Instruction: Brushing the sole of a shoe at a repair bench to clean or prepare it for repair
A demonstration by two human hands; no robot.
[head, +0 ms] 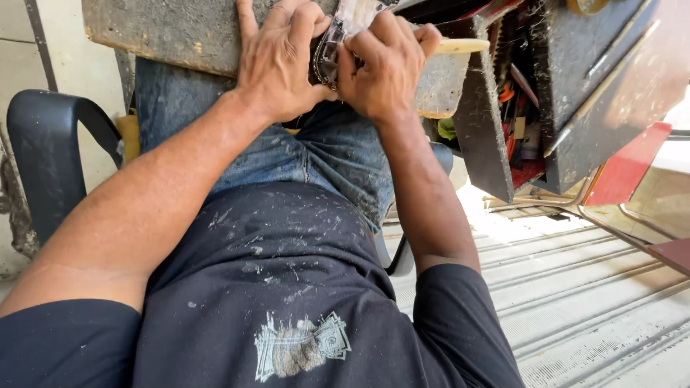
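Looking down from the head camera, the person sits in a dark plastic chair with a worn grey wooden board across the lap. Left hand is spread flat on that board, fingers pressing down a dark metal toothed chain piece. Right hand is just right of it on the board, curled tight around a pale wooden tool handle while pinching the chain too. I'd guess the chain is stiff-linked, heavy and greasy with sharp teeth, so grip it by the flat side links. Right of the board sits an open, dusty black toolbox crammed with tools.
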